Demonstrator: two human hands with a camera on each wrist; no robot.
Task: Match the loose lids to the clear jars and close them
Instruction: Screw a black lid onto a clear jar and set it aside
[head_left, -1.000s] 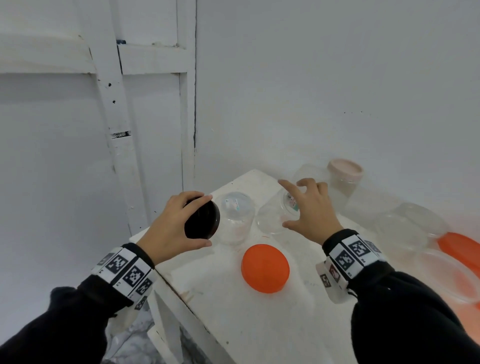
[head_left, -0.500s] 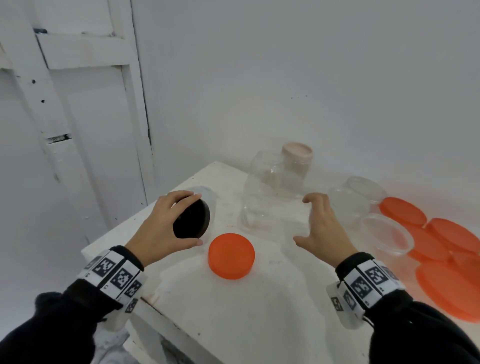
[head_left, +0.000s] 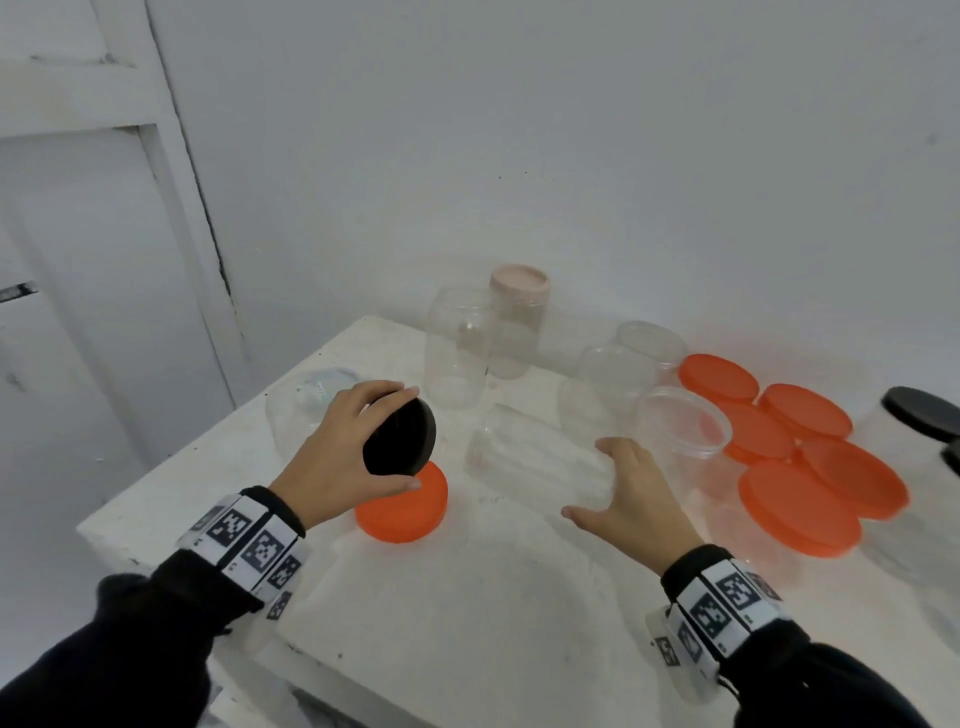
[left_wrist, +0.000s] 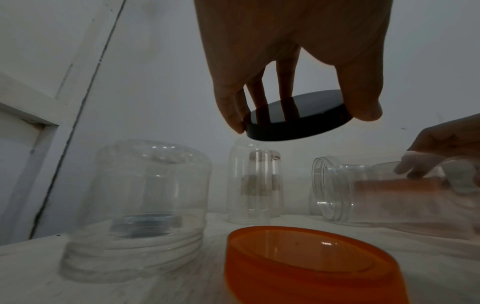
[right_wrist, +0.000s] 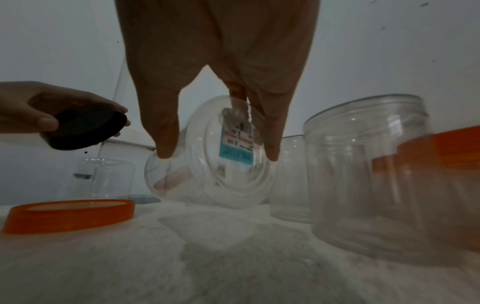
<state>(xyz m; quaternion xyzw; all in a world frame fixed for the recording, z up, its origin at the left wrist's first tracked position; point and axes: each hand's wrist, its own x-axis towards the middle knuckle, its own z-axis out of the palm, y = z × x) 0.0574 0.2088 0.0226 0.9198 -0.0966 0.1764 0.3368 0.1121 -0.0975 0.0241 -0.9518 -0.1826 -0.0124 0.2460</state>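
My left hand (head_left: 410, 437) pinches a round black lid (head_left: 397, 441) by its rim and holds it tilted in the air, just above a loose orange lid (head_left: 402, 506) lying on the white table (head_left: 467, 613). Right of it, a clear jar (head_left: 535, 462) lies on its side, mouth towards the wall. My right hand (head_left: 587, 478) grips its base end, thumb on one side and fingers (right_wrist: 270, 148) over the top. The right wrist view shows a label on the jar's base (right_wrist: 236, 150).
An upturned clear jar (head_left: 311, 405) stands at the left edge. A tall clear jar (head_left: 457, 353) and a pink-lidded jar (head_left: 519, 322) stand at the back. A wide open jar (head_left: 680, 431), several orange lids (head_left: 800, 499) and another black lid (head_left: 924, 413) lie to the right.
The view has swung right and brought the orange lids into sight. My left hand carried the black lid from beside the upturned jar to above the orange lid. My right hand took hold of the lying jar.
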